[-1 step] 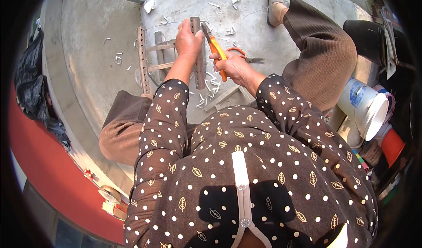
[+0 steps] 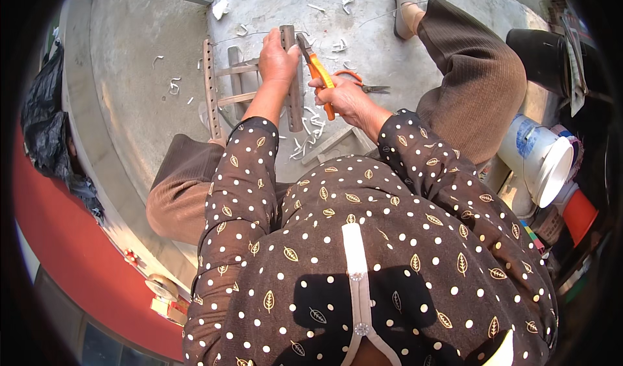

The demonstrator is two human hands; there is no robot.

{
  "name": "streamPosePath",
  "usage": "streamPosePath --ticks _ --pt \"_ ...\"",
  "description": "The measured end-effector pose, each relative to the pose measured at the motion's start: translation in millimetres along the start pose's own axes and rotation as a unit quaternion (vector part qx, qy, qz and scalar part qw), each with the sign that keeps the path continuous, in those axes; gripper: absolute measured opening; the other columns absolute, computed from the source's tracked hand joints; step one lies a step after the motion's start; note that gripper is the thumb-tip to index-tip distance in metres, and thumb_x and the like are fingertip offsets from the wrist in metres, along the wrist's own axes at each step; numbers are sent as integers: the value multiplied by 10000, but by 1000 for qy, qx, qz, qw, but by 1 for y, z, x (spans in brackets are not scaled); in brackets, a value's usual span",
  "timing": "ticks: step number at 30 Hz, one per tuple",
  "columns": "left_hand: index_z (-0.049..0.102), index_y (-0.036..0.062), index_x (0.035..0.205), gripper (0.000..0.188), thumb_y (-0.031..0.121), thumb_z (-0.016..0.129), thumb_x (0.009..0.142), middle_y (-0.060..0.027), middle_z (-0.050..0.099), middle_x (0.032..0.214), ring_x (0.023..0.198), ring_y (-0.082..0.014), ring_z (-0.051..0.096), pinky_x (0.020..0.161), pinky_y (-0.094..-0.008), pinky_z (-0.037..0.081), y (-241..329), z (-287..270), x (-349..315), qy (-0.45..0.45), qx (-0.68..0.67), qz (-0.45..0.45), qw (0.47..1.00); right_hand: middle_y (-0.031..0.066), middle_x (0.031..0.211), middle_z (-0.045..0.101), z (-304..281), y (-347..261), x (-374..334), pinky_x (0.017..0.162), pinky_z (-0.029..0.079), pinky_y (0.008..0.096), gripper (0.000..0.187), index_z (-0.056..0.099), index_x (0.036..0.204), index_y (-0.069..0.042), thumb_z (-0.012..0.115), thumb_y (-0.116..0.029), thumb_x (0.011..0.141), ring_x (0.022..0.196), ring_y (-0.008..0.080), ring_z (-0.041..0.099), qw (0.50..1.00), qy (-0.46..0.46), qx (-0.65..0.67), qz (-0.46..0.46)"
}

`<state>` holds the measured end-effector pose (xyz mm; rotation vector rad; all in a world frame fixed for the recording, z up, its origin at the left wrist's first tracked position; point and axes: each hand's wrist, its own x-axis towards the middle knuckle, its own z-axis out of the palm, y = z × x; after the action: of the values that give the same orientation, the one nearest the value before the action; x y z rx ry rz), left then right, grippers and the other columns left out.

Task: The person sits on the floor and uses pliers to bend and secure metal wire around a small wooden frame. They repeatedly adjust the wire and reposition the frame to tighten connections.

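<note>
Head view: left grip [image 2: 278,64] clamped on the drilled wooden rail [image 2: 295,105], right grip [image 2: 347,98] wrapped round orange-handled pliers [image 2: 317,69], so I'd keep that rail braced solid.

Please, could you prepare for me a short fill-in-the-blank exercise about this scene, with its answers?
1. The left hand grips the frame.
The orange-handled pliers are held in the person's ____.
2. The bar on the frame's left side has a row of small ____.
3. The dark blouse is printed with white dots and pale ____.

Answers: right hand; holes; leaves.
</note>
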<state>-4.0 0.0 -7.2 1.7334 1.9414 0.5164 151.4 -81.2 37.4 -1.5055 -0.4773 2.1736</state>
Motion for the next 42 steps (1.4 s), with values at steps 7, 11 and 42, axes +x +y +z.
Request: streamPosePath --ticks 7,11,42 --pt "507 -24 1236 624 215 737 708 -234 570 1187 1081 -379 571 919 -400 467 2 0 -1 12 0 15 1000 101 983 538 2 -15 5 816 389 323 444 569 1126 -19 616 -11 684 969 213 481 999 5 33 8" --pt "499 -32 1247 638 211 737 708 -237 562 1212 1102 -377 564 939 -394 459 3 -1 -1 1 1 5 1000 92 944 549 2 -16 13 748 437 328 366 564 1078 -31 604 -17 714 862 199 531 999 -6 40 8" --pt "517 5 1227 592 175 756 712 -188 577 1156 1034 -360 593 872 -410 487 -1 1 -4 37 -12 43 998 92 746 629 -4 -3 40 449 511 308 172 552 988 2 531 -137 890 564 173 630 998 -2 -32 55"
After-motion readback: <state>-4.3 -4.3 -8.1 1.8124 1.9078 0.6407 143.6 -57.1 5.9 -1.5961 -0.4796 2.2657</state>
